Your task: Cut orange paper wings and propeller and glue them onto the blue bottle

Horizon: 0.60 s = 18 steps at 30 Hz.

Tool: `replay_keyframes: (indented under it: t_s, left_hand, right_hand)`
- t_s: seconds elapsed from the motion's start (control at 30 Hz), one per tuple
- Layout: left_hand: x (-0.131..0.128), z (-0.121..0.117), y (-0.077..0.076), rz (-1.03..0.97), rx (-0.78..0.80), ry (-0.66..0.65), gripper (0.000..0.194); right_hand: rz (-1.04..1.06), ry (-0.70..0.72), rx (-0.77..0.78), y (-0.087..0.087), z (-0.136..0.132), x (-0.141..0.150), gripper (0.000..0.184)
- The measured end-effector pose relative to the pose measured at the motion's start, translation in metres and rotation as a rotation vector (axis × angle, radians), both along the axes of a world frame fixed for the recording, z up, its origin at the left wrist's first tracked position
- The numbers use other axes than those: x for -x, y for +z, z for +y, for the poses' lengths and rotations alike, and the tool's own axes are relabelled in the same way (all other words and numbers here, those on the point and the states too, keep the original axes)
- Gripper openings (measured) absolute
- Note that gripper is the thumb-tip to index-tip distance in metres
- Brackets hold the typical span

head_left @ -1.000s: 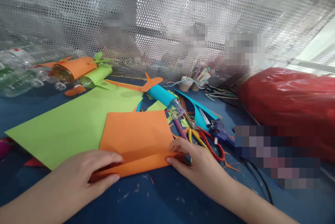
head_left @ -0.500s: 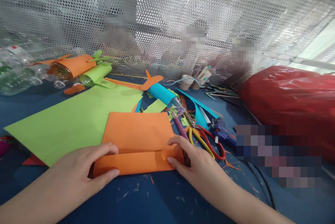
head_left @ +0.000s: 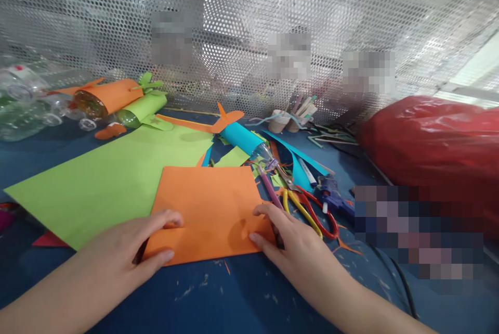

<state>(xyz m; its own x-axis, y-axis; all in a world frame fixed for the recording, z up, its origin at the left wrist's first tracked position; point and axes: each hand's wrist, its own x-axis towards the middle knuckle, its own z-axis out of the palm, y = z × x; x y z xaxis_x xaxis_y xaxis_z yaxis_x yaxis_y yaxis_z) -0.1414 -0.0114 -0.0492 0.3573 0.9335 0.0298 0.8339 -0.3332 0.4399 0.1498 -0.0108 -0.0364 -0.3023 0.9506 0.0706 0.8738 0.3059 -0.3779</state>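
Observation:
An orange paper sheet (head_left: 208,201) lies before me, its near part looking almost flat now. At its near left corner, my left hand (head_left: 127,245) grips the edge, thumb toward the front and fingers curled above. The opposite near corner is held by my right hand (head_left: 298,243) in the same way, with some fingers hidden behind the paper. Under the orange sheet's left side spreads a larger light green sheet (head_left: 113,183). Just beyond my right hand lie red-handled scissors (head_left: 325,214), yellow-handled scissors (head_left: 304,212) and a purple pen (head_left: 268,185).
A blue-wrapped bottle (head_left: 241,139) lies among paper scraps. Farther right are a blue glue gun (head_left: 333,198) and a red plastic bag (head_left: 424,141). Orange-wrapped (head_left: 117,94) and green-wrapped (head_left: 146,107) bottles sit back left, near clear bottles (head_left: 23,110). A perforated metal screen (head_left: 241,22) stands behind.
The near strip of the orange sheet, raised as a fold before, has come down and lies nearly level with the rest. Both hands stay at its sides, barely shifted.

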Motion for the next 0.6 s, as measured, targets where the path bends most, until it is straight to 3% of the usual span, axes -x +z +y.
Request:
replay_keyframes:
  t_s: [0.17,0.4,0.5,0.6]
  left_hand:
    - [0.002,-0.003,-0.006,-0.035,-0.038,-0.016,0.031]
    - [0.004,-0.006,-0.010,-0.043,-0.165,-0.148,0.023]
    - [0.003,-0.007,-0.008,-0.004,-0.306,-0.216,0.023]
    - [-0.002,-0.010,-0.010,0.041,-0.490,-0.298,0.036]
  right_hand:
    - [0.015,0.016,-0.002,0.000,0.001,0.001,0.022]
    - [0.028,0.064,0.009,0.003,0.000,0.001,0.020]
    - [0.024,0.081,0.008,0.002,0.000,0.001,0.019]
    - [0.037,0.107,-0.001,0.002,0.001,0.000,0.018]
